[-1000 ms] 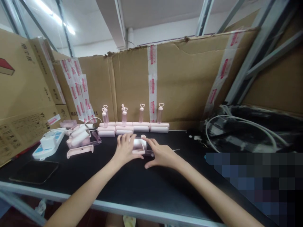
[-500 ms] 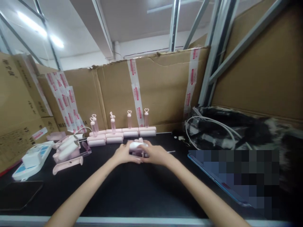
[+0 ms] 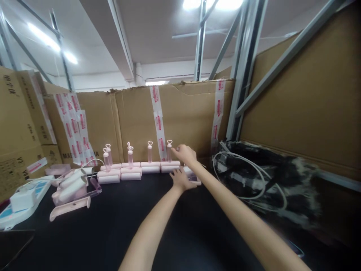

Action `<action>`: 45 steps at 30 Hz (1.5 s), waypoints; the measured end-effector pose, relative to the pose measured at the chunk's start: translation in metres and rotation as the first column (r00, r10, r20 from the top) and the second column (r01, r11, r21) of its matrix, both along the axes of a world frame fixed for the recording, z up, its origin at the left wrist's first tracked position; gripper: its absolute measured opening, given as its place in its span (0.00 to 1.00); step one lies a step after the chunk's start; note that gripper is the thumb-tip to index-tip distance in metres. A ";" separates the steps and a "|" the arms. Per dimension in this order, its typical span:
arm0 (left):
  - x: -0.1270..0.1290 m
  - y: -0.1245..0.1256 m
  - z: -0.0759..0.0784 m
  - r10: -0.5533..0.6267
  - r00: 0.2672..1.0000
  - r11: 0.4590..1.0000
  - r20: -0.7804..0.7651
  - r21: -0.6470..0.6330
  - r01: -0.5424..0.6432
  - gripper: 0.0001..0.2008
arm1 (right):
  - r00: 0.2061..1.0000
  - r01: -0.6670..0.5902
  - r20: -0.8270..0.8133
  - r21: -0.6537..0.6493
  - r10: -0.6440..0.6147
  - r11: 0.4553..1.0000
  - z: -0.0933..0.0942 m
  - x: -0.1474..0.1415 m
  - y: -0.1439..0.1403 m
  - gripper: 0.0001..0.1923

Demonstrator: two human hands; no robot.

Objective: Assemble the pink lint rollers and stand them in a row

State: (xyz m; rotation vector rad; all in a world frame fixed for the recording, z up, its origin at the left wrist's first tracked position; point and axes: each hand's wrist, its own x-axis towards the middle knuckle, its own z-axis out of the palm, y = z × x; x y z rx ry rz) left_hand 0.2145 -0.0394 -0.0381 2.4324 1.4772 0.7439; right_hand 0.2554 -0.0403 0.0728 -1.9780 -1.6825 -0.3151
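Note:
My left hand (image 3: 182,180) is low over the black tabletop (image 3: 113,226), fingers spread, against a pink-and-white part (image 3: 194,178) that the hand and my right forearm partly cover. Above it, my right hand (image 3: 186,153) has its fingers curled together, their tips right beside a clear pink tube (image 3: 169,152) with a heart-shaped loop on top. Whatever those fingers hold, if anything, cannot be made out. The tube stands behind a pink-and-white roller-shaped unit (image 3: 170,167). Several similar units (image 3: 131,175) and heart-topped tubes (image 3: 149,153) line up to the left.
Loose pink and white parts (image 3: 72,192) lie left, near a power strip (image 3: 36,201) with a white plug (image 3: 23,199). A dark flat device (image 3: 14,244) is at the front left. Cardboard (image 3: 135,120) walls the back. A black-and-white bundle (image 3: 262,180) with a cable sits right.
Both hands were together around a white-and-pink part in the middle. They have separated and shifted right; my right hand has risen towards the rightmost tube. The view has turned slightly.

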 end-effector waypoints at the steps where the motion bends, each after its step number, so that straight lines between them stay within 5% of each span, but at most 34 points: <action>1: -0.005 -0.001 0.001 0.003 1.000 0.999 0.015 0.036 -0.003 0.47 | 1.000 0.001 -0.017 -0.002 -0.001 1.000 -0.001 -0.005 0.012 0.23; 9: -0.124 -0.022 -0.007 -0.011 0.989 0.951 0.150 0.307 -0.036 0.30 | 0.991 0.032 -0.132 -0.035 -0.036 0.999 -0.030 -0.016 0.053 0.16; 15: -0.190 -0.037 -0.020 -0.010 0.923 0.969 0.384 0.230 -0.085 0.26 | 0.986 -0.093 -0.125 0.145 0.112 0.985 -0.002 -0.016 0.037 0.16; 20: -0.207 -0.047 -0.006 -0.112 0.799 0.982 0.591 0.189 -0.002 0.43 | 0.942 -0.284 -0.080 0.320 0.325 0.904 0.003 -0.043 -0.018 0.16; 25: -0.220 -0.048 -0.013 -0.178 0.765 0.975 0.618 0.008 0.221 0.46 | 0.823 -0.492 -0.145 0.301 0.549 0.817 -0.039 -0.071 -0.064 0.15; 29: -0.231 -0.046 -0.023 -0.203 0.782 0.947 0.590 -0.085 0.310 0.46 | 0.805 -0.436 -0.263 0.345 0.532 0.831 -0.064 -0.073 -0.076 0.16; 35: -0.243 -0.041 -0.025 -0.128 0.801 0.914 0.585 -0.243 0.324 0.47 | 0.652 -0.285 -0.440 0.613 0.618 0.737 -0.053 -0.058 -0.078 0.14; 38: -0.249 -0.040 -0.008 -0.037 0.668 0.921 0.743 -0.234 0.311 0.53 | 0.523 -0.305 -0.492 0.654 0.696 0.692 -0.047 -0.058 -0.085 0.14; 41: -0.251 -0.047 0.015 0.020 0.452 0.896 0.892 -0.217 0.388 0.40 | 0.450 -0.480 -0.470 0.590 0.759 0.649 -0.048 -0.068 -0.100 0.14; 45: -0.255 -0.063 0.032 0.134 0.377 0.749 0.916 -0.343 0.567 0.29 | 0.381 -0.693 -0.488 0.411 0.785 0.592 -0.051 -0.084 -0.114 0.17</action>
